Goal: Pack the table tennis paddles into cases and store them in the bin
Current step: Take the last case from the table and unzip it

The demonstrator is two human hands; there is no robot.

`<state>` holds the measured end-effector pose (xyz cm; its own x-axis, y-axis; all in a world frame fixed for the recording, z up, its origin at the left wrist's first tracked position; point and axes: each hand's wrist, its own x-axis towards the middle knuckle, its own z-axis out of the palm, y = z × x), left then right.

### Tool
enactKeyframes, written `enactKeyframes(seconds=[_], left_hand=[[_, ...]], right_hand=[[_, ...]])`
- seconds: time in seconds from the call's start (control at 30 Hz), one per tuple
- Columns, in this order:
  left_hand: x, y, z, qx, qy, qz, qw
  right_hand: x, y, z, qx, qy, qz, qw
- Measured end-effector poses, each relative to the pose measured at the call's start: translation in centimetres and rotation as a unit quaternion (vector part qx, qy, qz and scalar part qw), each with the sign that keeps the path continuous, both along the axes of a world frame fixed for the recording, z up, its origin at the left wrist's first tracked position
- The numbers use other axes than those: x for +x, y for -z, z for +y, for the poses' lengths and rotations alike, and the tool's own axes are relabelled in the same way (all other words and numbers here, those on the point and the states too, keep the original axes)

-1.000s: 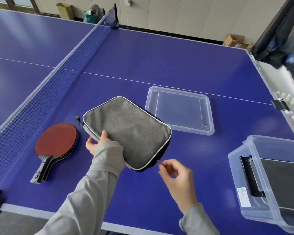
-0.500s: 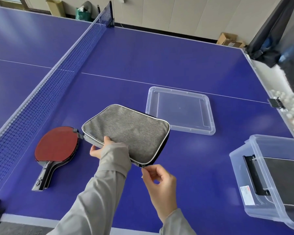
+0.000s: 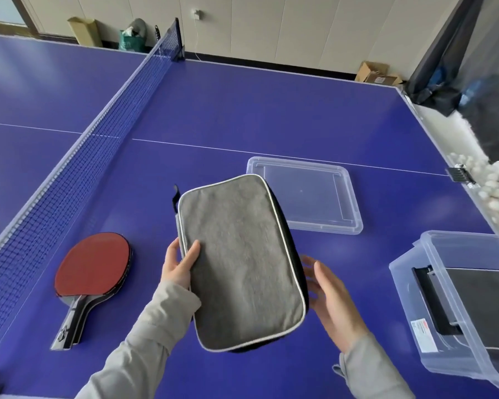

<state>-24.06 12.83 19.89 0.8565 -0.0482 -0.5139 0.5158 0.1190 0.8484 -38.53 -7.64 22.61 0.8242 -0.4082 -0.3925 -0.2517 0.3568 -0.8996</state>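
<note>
Grey felt case [image 3: 239, 263] is held above the blue table [image 3: 271, 105], the left hand [image 3: 179, 263] gripping its edge, apparently zipped and bound for the clear bin [image 3: 421, 298] at right. The right hand [image 3: 332, 300], fingers relaxed, steadies its far side; red paddles [image 3: 92, 263] wait by the net [image 3: 78, 168].

Beige panelled wall [image 3: 271, 30], cardboard boxes [image 3: 376, 76] along floor

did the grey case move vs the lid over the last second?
Yes. The grey case has turned: its long axis now runs toward the clear lid instead of lying crosswise, and its far corner overlaps the lid's near edge.
</note>
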Motion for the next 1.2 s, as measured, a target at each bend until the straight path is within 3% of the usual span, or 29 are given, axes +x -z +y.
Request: enactKeyframes(seconds=[0.1,0.2,0.3,0.37,0.43,0.53,0.87,1.0,1.2], left_hand=[[-0.6,0.2,-0.6,-0.010,0.050,-0.002,0.999],[-1.1,0.3,-1.7,-0.005,0.058,0.002,0.998],[-1.5,1.2,-2.7,0.133,0.077,-0.024,0.988],[-2.8,0.7,-3.8,0.228,0.130,-0.046,0.964],[-5.1,-0.8,-5.0,0.212,0.204,-0.066,0.953],[-8.3,-1.8,-6.4,0.088,0.259,-0.056,0.960],[-8.1,-0.1,-2.2,0.066,0.231,-0.046,0.970],[-4.8,1.3,2.6,0.163,0.151,-0.077,0.972],[-1.8,7.7,8.0,0.253,0.148,0.004,0.956]], right_hand=[[0.3,-1.1,0.4,0.027,-0.092,0.009,0.995],[-0.1,-1.3,1.2,0.054,-0.097,-0.013,0.994],[-0.1,-1.1,2.3,0.004,-0.037,-0.026,0.999],[-0.1,-0.7,3.1,-0.092,-0.030,-0.008,0.995],[-0.3,-0.2,4.0,-0.179,-0.042,0.009,0.983],[-0.9,0.0,5.4,-0.217,-0.040,0.017,0.975],[-2.1,1.5,5.6,-0.235,-0.047,0.048,0.970],[-3.1,2.9,2.6,-0.196,-0.007,0.083,0.977],[-4.5,7.5,-1.7,-0.121,0.030,0.153,0.980]])
